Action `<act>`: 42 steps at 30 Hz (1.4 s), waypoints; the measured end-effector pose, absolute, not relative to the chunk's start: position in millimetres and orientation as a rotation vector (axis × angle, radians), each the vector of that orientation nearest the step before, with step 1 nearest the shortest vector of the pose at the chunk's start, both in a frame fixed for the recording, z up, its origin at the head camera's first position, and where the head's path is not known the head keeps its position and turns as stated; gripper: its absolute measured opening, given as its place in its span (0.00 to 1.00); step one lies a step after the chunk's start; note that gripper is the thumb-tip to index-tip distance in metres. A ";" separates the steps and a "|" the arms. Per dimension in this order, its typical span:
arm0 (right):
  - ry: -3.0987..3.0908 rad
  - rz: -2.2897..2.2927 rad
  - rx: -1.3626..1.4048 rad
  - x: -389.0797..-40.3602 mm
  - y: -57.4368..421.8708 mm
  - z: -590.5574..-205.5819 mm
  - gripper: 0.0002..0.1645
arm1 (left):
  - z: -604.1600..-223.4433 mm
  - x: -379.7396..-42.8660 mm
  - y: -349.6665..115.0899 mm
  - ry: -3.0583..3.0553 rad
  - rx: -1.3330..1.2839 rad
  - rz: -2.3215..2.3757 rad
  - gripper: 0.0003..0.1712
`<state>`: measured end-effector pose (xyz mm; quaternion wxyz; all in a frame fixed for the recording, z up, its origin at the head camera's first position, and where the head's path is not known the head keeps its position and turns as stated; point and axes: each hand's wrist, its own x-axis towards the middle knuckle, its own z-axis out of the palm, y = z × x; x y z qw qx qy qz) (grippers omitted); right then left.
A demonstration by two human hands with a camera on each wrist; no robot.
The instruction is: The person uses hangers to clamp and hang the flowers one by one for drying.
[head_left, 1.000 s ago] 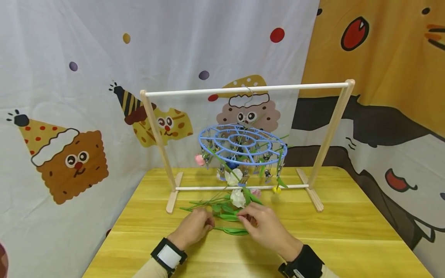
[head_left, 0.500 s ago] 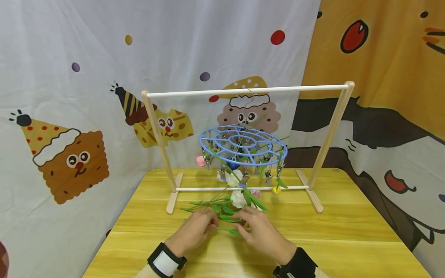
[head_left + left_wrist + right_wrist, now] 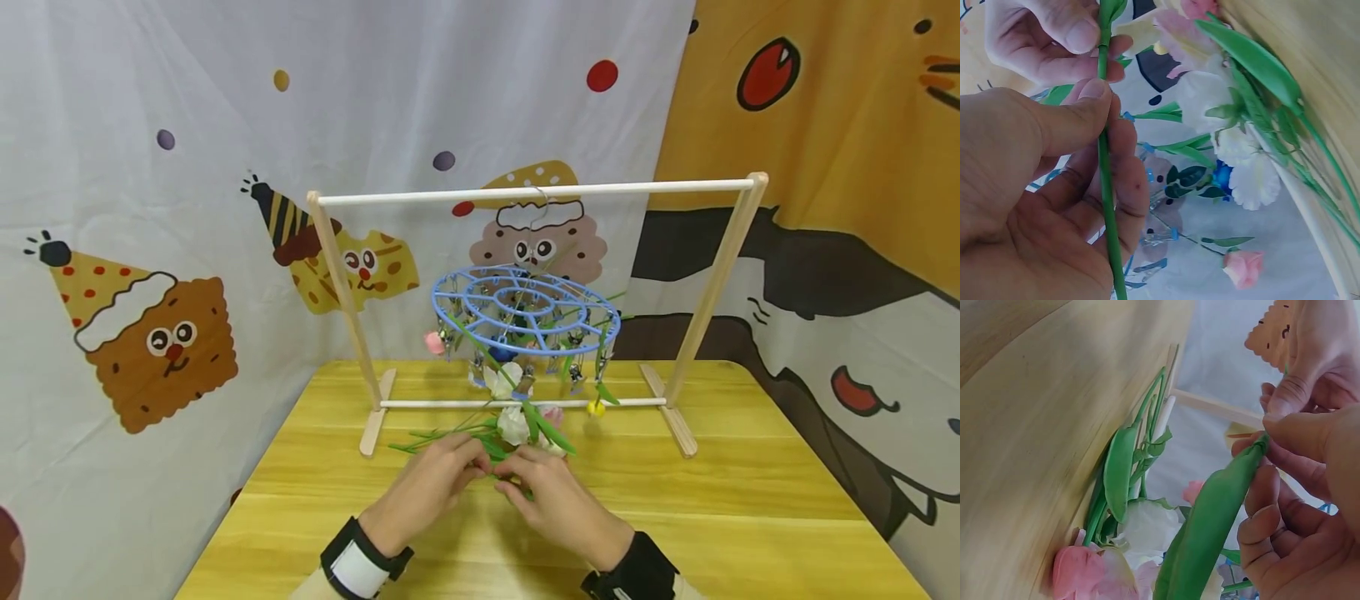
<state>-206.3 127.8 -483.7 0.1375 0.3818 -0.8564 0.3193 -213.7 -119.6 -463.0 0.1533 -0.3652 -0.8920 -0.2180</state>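
My left hand [image 3: 435, 483] and right hand [image 3: 551, 500] are close together above the near part of the table. In the left wrist view, the left thumb and fingers pinch a green artificial flower stem [image 3: 1107, 187], which runs down along the palm. The right hand pinches the same stem just above, at the base of its long green leaves [image 3: 1207, 531], as the right wrist view shows. The bloom end of this stem cannot be made out. Just beyond the hands, white artificial flowers [image 3: 513, 425] and other stems lie on the table.
A wooden rack [image 3: 450, 197] stands on the table [image 3: 315, 500]. From its top bar hangs a round blue clip hanger [image 3: 542, 340]. Flowers hang from its clips, among them a pink rose [image 3: 434, 342] and a yellow bloom [image 3: 596, 408]. Printed cloth covers the walls behind.
Both hands have come closer together and slightly forward, and the stem that was low over the table is now held between them. The hanger and the other flowers look unchanged.
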 end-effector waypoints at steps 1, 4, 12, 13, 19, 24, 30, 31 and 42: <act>-2.471 0.925 1.102 -206.5 127.7 -483.3 0.08 | -460.6 -213.0 -118.4 -2.551 -1.045 -0.625 0.11; -2.467 0.939 1.085 -206.4 128.1 -480.9 0.07 | -455.4 -211.8 -115.5 -2.509 -1.051 -0.623 0.12; -2.521 0.974 1.006 -203.0 134.4 -473.0 0.07 | -451.2 -214.2 -117.8 -2.382 -1.016 -0.589 0.11; -2.529 0.973 0.989 -202.2 135.8 -471.5 0.07 | -450.8 -215.3 -119.7 -2.362 -0.989 -0.591 0.12; -2.506 0.969 0.887 -197.3 146.4 -461.4 0.09 | -446.2 -224.5 -133.0 -2.318 -0.800 -0.864 0.27; -2.397 0.952 0.839 -197.4 149.9 -453.4 0.10 | -447.4 -225.6 -136.5 -2.367 -0.630 -1.165 0.31; -2.275 0.941 0.851 -197.5 143.9 -443.1 0.11 | -456.6 -222.8 -123.6 -2.337 -0.695 -1.368 0.17; -2.259 0.934 0.856 -197.4 142.4 -441.8 0.12 | -457.2 -222.0 -120.5 -2.317 -0.713 -1.421 0.16; -2.219 0.993 0.876 -198.4 123.1 -437.7 0.09 | -450.0 -219.3 -100.3 -1.988 -0.773 -1.705 0.03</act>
